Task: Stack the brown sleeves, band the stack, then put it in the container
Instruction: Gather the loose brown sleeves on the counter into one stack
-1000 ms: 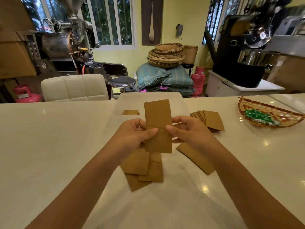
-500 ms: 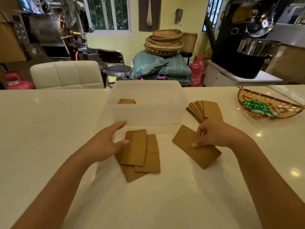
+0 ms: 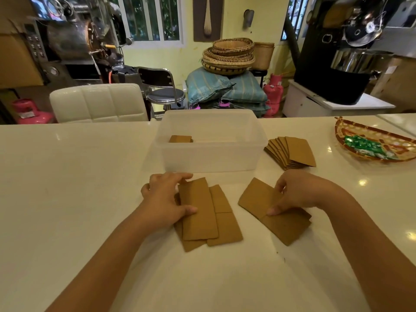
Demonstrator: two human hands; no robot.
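Observation:
A loose pile of flat brown sleeves [image 3: 221,228] lies on the white counter in front of me. My left hand [image 3: 165,200] grips the long top sleeve [image 3: 199,212], fingers curled over its far end and thumb on its face. To the right, two overlapping sleeves [image 3: 286,228] lie slantwise. My right hand [image 3: 298,192] pinches the upper sleeve [image 3: 255,197] at its edge, thumb pressing down. Behind stands the translucent plastic container [image 3: 209,159], with one small brown sleeve stack [image 3: 180,138] inside at its left. I cannot see any band.
A fanned stack of brown sleeves [image 3: 295,150] lies right of the container. A woven tray [image 3: 351,134] with green packets sits at the far right. Behind the counter are a white padded chair [image 3: 96,102], a stool and roasting machines.
A second ago both hands held one sleeve up above the counter. It now lies on the left pile, gripped by my left hand. My right hand has gone to the slanted sleeves on the right.

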